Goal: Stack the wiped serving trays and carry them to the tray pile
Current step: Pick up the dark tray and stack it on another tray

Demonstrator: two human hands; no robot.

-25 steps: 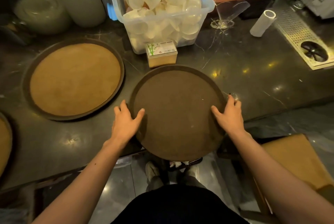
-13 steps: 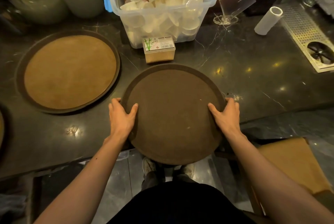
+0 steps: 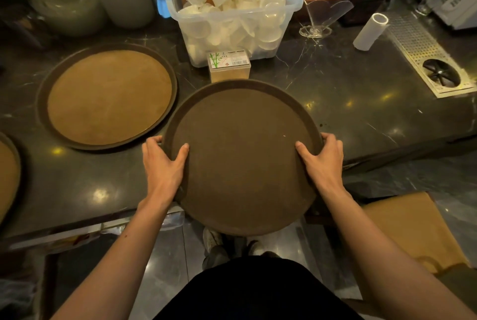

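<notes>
Dark round tray (image 3: 242,157), overhanging the tabletop (image 3: 361,103) edge, gripped at opposite rims by left hand (image 3: 162,162) and right hand (image 3: 322,159). Likely stiff, light; rim grips suit stacking onto tan tray (image 3: 108,96)

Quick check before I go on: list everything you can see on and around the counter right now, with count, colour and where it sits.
dark tray: 1, dark brown, front centre, overhanging the counter edge, gripped on both sides
tan trays: 2, tan with dark rims, left; one cut off by the frame
clear bin: 1, full of white cups, back centre
small box: 1, tan, bamboo label, before the bin
paper roll: 1, white, back right
counter: 1, dark marble
left hand: on the tray's left rim
right hand: on its right rim
</notes>
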